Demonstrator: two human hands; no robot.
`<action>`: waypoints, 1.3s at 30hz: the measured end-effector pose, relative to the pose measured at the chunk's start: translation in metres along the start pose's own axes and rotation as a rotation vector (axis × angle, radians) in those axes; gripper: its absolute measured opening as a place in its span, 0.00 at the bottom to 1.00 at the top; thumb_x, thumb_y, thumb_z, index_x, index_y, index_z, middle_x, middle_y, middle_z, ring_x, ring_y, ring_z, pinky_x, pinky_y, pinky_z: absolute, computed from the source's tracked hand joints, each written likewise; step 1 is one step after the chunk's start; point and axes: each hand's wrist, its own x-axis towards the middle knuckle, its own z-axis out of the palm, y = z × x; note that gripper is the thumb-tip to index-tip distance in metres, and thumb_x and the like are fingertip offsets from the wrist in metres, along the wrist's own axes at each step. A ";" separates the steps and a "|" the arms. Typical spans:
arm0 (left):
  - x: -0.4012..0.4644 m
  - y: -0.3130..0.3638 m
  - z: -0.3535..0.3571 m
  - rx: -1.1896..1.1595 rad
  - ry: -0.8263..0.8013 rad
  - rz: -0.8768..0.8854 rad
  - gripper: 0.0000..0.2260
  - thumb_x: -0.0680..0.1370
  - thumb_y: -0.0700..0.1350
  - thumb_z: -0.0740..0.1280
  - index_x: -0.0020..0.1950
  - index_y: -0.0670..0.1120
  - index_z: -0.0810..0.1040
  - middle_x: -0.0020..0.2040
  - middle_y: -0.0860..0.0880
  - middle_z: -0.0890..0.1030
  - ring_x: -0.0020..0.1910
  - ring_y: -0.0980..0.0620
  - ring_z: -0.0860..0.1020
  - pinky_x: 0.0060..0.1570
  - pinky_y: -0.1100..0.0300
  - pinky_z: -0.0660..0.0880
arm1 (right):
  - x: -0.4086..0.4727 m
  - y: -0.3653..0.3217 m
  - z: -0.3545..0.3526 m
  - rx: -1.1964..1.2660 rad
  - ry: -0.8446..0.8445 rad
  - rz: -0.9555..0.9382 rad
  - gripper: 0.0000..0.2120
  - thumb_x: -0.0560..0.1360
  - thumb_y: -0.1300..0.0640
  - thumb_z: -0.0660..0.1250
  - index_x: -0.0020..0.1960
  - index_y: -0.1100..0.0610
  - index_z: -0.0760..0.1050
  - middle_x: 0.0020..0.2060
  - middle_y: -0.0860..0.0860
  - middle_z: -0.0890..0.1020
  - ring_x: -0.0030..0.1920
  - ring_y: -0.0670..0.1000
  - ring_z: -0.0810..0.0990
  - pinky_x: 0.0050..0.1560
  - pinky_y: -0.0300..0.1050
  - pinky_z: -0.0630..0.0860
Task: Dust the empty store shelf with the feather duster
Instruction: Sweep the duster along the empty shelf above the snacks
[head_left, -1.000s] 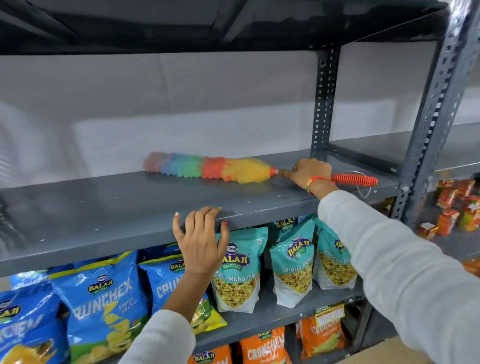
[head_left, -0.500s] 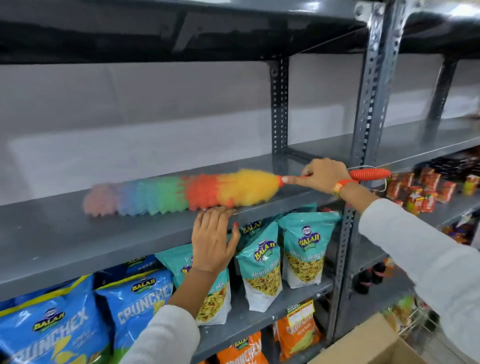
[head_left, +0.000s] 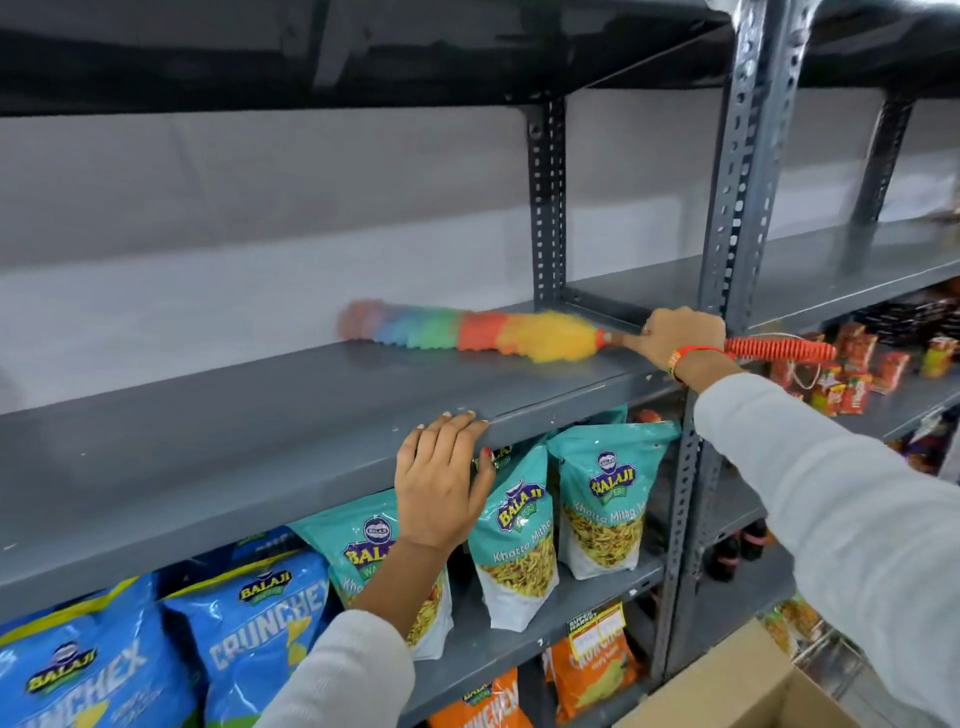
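A rainbow feather duster (head_left: 483, 332) lies flat along the back of the empty grey shelf (head_left: 208, 431), its pink tip pointing left and blurred. My right hand (head_left: 675, 338) grips its stem just behind the yellow fluff; the ribbed orange handle (head_left: 779, 349) sticks out to the right past my wrist. My left hand (head_left: 441, 478) rests on the shelf's front edge with its fingers curled over the lip, holding nothing else.
Perforated grey uprights (head_left: 737, 171) stand right of my right hand. Teal snack bags (head_left: 608, 499) and blue chip bags (head_left: 249, 634) fill the shelf below. Small red packets (head_left: 852, 374) sit on the neighbouring rack. A cardboard box (head_left: 727, 691) is at bottom right.
The duster swept toward the shelf's front and then back to the rear wall, ending further right. My left hand stayed on the front edge. The view shifted right.
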 end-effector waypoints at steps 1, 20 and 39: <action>0.000 0.000 0.001 0.001 0.007 0.001 0.14 0.77 0.47 0.59 0.55 0.44 0.81 0.55 0.48 0.82 0.54 0.48 0.77 0.58 0.52 0.67 | 0.000 0.000 0.000 0.016 -0.010 0.034 0.39 0.63 0.20 0.50 0.32 0.56 0.72 0.33 0.54 0.79 0.35 0.55 0.76 0.38 0.42 0.70; -0.001 0.012 0.005 0.008 0.060 0.000 0.14 0.76 0.48 0.59 0.52 0.42 0.79 0.48 0.44 0.80 0.52 0.45 0.74 0.59 0.46 0.65 | -0.064 -0.033 -0.021 0.171 0.052 -0.186 0.41 0.62 0.19 0.48 0.24 0.56 0.71 0.22 0.48 0.75 0.28 0.49 0.76 0.31 0.39 0.68; 0.010 0.031 0.032 0.049 0.024 -0.074 0.16 0.77 0.50 0.59 0.57 0.44 0.79 0.56 0.47 0.80 0.58 0.47 0.71 0.65 0.44 0.57 | -0.059 0.052 -0.017 -0.063 -0.059 0.360 0.40 0.64 0.21 0.52 0.38 0.58 0.74 0.34 0.54 0.76 0.36 0.55 0.75 0.40 0.45 0.69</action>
